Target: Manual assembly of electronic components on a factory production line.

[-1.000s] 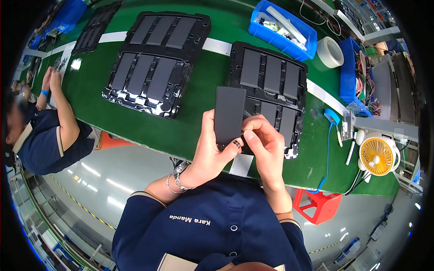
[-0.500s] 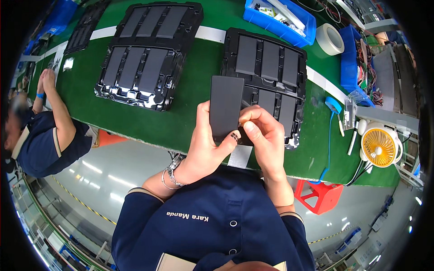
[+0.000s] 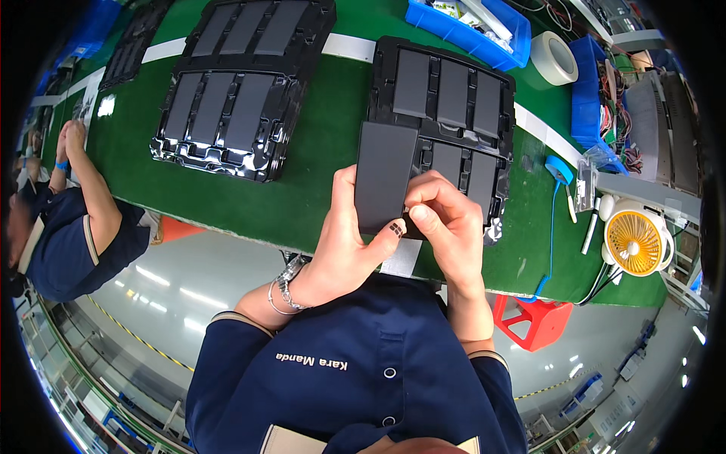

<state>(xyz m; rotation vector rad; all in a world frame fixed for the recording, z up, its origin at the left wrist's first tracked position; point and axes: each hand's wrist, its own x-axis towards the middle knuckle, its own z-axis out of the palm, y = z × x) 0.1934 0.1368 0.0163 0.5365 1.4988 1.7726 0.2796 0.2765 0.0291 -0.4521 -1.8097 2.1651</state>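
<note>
A dark grey, flat rectangular block (image 3: 384,170) stands out in front of me, long side pointing away. My left hand (image 3: 342,242) grips it by its lower part, fingers along the left edge and thumb across the near end. Several small black squares show on or by that thumb's tip. My right hand (image 3: 452,231) is closed in a pinch at the block's lower right edge; whatever lies between its thumb and fingers is too small to make out. Just beyond sits a black moulded tray (image 3: 463,138) with similar grey blocks in its slots, partly hidden by my hands and the held block.
Another stack of black trays (image 3: 261,165) with grey blocks stands left on the green table. Farther right are blue bins (image 3: 484,34), a white tape roll (image 3: 554,59), a blue-corded tool (image 3: 558,171) and a yellow fan (image 3: 635,242). A co-worker (image 3: 72,219) sits at left.
The view has shifted slightly. The block and both hands are a little farther right in the picture, and the block looks slightly larger. The left grip and right pinch stay the same.
</note>
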